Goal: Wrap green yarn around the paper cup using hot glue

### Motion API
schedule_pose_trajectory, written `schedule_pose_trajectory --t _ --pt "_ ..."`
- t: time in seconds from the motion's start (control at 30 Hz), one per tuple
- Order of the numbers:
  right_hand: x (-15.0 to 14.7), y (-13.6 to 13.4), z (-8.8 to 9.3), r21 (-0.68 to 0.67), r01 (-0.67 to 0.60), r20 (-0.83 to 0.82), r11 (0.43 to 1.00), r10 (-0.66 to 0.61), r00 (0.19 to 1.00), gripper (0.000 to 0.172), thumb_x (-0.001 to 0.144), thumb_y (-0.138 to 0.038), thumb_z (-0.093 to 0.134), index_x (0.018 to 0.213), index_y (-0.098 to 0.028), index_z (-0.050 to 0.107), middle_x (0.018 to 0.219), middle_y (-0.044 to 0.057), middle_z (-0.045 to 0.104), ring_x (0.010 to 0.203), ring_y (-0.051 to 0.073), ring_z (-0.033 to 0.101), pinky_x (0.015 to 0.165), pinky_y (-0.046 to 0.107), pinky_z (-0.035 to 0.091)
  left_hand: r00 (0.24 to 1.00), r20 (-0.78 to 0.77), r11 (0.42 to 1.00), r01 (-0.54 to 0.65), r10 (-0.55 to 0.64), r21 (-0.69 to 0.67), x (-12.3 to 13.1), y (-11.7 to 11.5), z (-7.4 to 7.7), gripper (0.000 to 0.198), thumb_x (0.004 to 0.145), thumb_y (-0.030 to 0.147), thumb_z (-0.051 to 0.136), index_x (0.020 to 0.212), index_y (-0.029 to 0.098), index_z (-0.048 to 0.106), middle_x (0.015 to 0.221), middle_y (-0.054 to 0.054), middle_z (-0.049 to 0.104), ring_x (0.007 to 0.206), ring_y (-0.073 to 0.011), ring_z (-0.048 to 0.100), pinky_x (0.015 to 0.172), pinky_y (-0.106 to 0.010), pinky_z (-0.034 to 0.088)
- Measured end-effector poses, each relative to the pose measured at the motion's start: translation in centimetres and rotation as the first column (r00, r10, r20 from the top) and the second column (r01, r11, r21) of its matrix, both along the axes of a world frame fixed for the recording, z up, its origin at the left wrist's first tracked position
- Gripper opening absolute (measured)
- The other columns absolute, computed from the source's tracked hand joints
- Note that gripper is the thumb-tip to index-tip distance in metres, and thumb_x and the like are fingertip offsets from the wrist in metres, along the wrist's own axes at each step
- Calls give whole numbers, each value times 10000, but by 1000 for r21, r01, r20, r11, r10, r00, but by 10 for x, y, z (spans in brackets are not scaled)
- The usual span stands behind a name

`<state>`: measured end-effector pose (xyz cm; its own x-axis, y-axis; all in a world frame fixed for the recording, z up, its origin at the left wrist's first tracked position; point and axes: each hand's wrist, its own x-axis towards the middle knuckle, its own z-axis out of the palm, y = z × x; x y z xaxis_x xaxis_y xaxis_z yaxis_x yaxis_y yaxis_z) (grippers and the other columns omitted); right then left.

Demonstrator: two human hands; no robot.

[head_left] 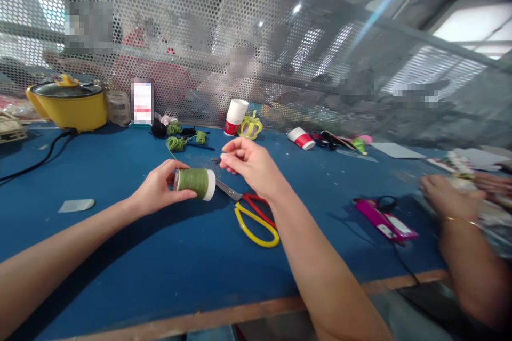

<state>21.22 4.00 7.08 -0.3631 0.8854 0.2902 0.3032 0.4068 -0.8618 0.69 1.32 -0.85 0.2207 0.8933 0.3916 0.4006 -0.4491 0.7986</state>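
Note:
My left hand (pixel 163 187) is wrapped round a spool of green thread (pixel 192 183) with a white end, held on its side just above the blue table. To the right of the spool, my right hand (pixel 245 162) is raised with its fingertips pinched together. Something small and dark shows at those fingertips, too small to name. Below it lies a pair of scissors (pixel 256 221) with one yellow and one red handle; the spool and my right forearm partly cover them. Behind the spool sit small balls of green yarn (pixel 176 144), and a loose green strand hangs near my left hand.
At the back left stand a yellow electric pot (pixel 76 109), a glass jar (pixel 118 107) and a phone (pixel 142 102). Paper cups (pixel 237 115) are near the mesh screen. A purple packet (pixel 384 219) with a cable lies right, beside a co-worker's hands (pixel 454 194). A white strip (pixel 77 205) lies left.

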Motion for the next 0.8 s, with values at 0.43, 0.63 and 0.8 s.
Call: schedule_pose_trajectory --t 0.43,0.63,0.8 --pt "-11 1 -26 -356 -117 -88 927 91 992 136 717 -257 546 628 -154 552 567 -24 535 516 79 459 504 217 345 997 5 988 79 -80 136 0 -1 -2 534 644 302 701 1058 185 385 1033 -78 481 962 -223 519 842 -404 448" --pt "-14 -1 -31 -232 -98 39 968 110 993 137 756 -261 508 672 -160 546 613 -12 554 565 96 485 550 231 375 968 220 973 162 -124 -166 2 -4 5 495 741 379 583 1119 179 333 964 -60 489 748 -171 577 657 -347 511" --pt "-13 3 -32 179 99 162 979 -129 978 254 841 -342 428 785 -150 585 858 65 610 817 158 546 767 302 404 981 137 985 153 -141 -85 3 -3 1 483 704 343 635 1090 180 396 1060 -86 510 845 -196 561 731 -352 485"
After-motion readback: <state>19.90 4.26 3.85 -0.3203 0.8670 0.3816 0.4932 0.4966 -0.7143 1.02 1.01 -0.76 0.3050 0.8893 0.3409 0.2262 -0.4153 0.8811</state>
